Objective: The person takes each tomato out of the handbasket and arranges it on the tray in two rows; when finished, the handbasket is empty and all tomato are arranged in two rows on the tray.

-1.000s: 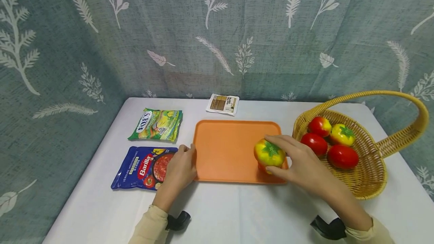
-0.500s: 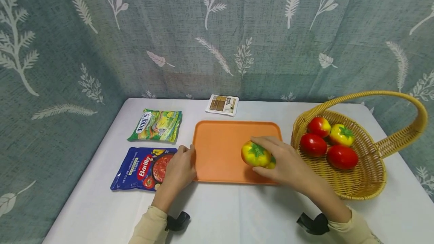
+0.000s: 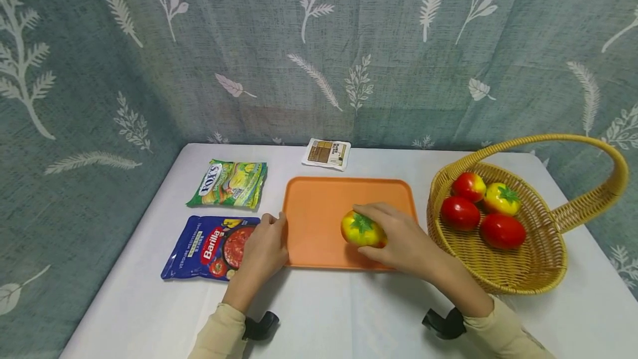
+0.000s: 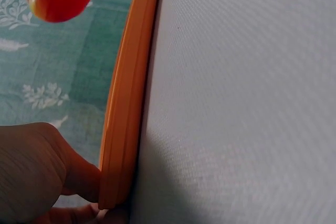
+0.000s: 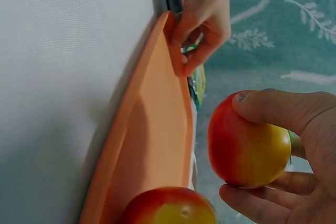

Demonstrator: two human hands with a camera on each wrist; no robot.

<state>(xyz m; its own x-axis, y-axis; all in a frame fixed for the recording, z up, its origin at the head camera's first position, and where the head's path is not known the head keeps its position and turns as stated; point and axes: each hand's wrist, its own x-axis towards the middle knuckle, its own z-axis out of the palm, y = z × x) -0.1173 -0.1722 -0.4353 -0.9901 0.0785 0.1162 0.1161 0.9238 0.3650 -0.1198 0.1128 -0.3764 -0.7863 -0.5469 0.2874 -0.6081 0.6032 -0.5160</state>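
My right hand (image 3: 401, 242) holds a red-and-yellow fruit with a green leafy cap (image 3: 363, 230) above the orange tray (image 3: 324, 204). In the right wrist view, thumb and fingers grip the fruit (image 5: 247, 145) from opposite sides. A second red-and-yellow fruit (image 5: 168, 208) is in the tray in that view; the right hand covers it in the head view. My left hand (image 3: 266, 245) pinches the tray's left edge. The left wrist view shows its thumb and fingers around the tray rim (image 4: 123, 129) at one corner.
At the right stands a yellow wicker basket (image 3: 553, 259) with a tall handle, holding several red and yellow fruits (image 3: 503, 230). Left of the tray lie a green Fox's bag (image 3: 231, 183) and a blue Barilla pouch (image 3: 209, 248). A small white-and-brown sachet (image 3: 327, 154) lies behind it.
My right hand has carried the fruit leftward over the tray, away from the basket. The left hand keeps its place at the tray's left edge.
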